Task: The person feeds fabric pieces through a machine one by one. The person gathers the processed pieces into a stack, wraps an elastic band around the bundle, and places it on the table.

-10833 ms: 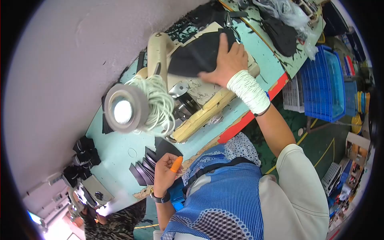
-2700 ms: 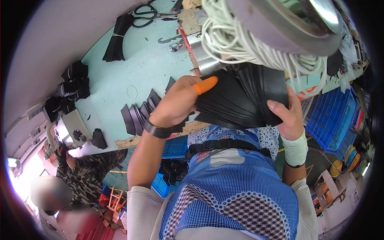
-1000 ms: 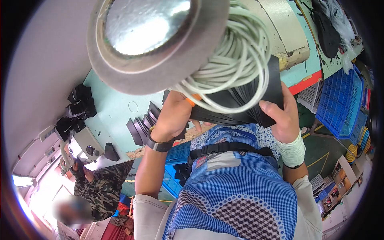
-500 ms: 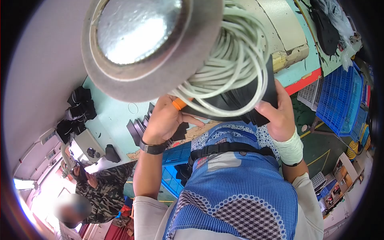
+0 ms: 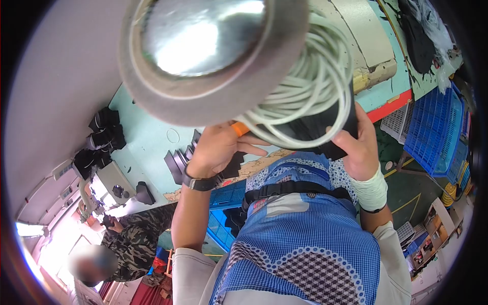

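My right hand [image 5: 359,148] grips a black flat piece [image 5: 333,147] between thumb and fingers; loose black strips or layers hang at its lower edge. A white wrap [image 5: 370,189] covers that wrist. My left hand [image 5: 216,150] is at the other side of the black piece, two fingers stretched out below it. An orange band or sleeve [image 5: 240,128] shows at its upper finger; the rest of that finger is hidden. A coil of white cord [image 5: 310,86] and a round metal-rimmed object [image 5: 213,99] close to the camera cover much of the black piece.
Black folded pieces [image 5: 178,163] stand on the light green table [image 5: 147,152] beside my left wrist. A blue crate [image 5: 218,216] sits below the table edge. Blue baskets [image 5: 432,132] are stacked at right. Another person in a camouflage top [image 5: 137,239] works at lower left by a white machine [image 5: 114,185].
The view has shifted slightly, so the round object and cord appear further right. My hands keep nearly the same pose around the black piece. The other person's hands have moved.
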A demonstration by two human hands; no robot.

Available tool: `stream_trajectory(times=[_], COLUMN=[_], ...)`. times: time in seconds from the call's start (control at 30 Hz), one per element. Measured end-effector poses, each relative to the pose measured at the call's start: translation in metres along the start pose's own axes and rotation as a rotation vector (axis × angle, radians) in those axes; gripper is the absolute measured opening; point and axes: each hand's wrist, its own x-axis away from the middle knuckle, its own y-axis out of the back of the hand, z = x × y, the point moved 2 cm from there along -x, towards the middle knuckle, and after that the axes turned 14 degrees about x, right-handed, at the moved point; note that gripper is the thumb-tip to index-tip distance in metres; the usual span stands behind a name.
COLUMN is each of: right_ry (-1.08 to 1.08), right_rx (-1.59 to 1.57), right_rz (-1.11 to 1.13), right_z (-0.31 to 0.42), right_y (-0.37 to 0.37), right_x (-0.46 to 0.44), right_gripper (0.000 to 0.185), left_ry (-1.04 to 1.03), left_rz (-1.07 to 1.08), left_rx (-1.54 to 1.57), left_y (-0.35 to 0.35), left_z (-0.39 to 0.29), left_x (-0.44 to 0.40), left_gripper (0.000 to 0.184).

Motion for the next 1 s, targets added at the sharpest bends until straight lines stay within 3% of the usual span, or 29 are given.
stream_trajectory(times=[0.13,0.2,0.37,0.5,0.53,0.6,0.67,0.73,0.77,0.8,0.87,0.9,0.93,1.0], right_ry=[-0.022,-0.024,-0.017,-0.042,-0.034,-0.055,-0.049,-0.136,-0.178,-0.219,-0.239,-0.218,-0.195,-0.238], right_rx=[-0.104,-0.076,0.016,-0.088,-0.08,-0.099,-0.134,-0.199,-0.23,-0.255,-0.451,-0.487,-0.527,-0.555], right_rz=[0.024,0.02,0.01,0.01,0.011,0.048,0.076,0.086,0.08,0.072,0.035,0.048,0.066,0.124], right_z=[0.006,0.005,0.0,-0.001,0.001,0.008,0.011,0.014,0.004,-0.009,-0.014,-0.015,-0.015,-0.034], right_y=[0.011,0.011,0.005,0.011,0.013,0.026,0.044,0.058,0.065,0.074,0.072,0.07,0.066,0.064], right_x=[0.001,0.001,-0.004,-0.004,-0.005,-0.004,0.009,0.033,0.047,0.058,0.067,0.069,0.069,0.071], right_gripper=[0.052,0.052,0.054,0.053,0.052,0.055,0.061,0.073,0.076,0.079,0.087,0.09,0.094,0.089], left_ry=[0.019,0.028,-0.032,-0.062,-0.071,0.122,0.192,0.195,0.084,-0.21,-0.304,-0.141,-0.156,0.049], left_rz=[-0.021,0.064,-0.09,-0.107,-0.007,0.085,0.176,0.323,0.311,0.385,0.407,0.449,0.478,0.48], left_rx=[-0.036,0.221,0.006,-0.033,-0.113,-0.082,0.11,-0.122,-0.087,-0.103,-0.073,-0.012,0.003,0.103], left_y=[-0.008,-0.008,-0.013,-0.02,-0.024,-0.03,-0.062,-0.086,-0.097,-0.11,-0.113,-0.114,-0.12,-0.129], left_z=[0.009,0.009,-0.004,0.002,0.007,0.022,0.034,0.037,0.046,0.05,0.062,0.066,0.066,0.069], left_x=[-0.002,0.002,-0.003,-0.008,-0.016,-0.02,-0.015,-0.006,-0.003,-0.009,-0.029,-0.036,-0.035,-0.031], left_gripper=[0.045,0.041,0.024,0.028,0.033,0.043,0.045,0.047,0.057,0.051,0.062,0.081,0.081,0.091])
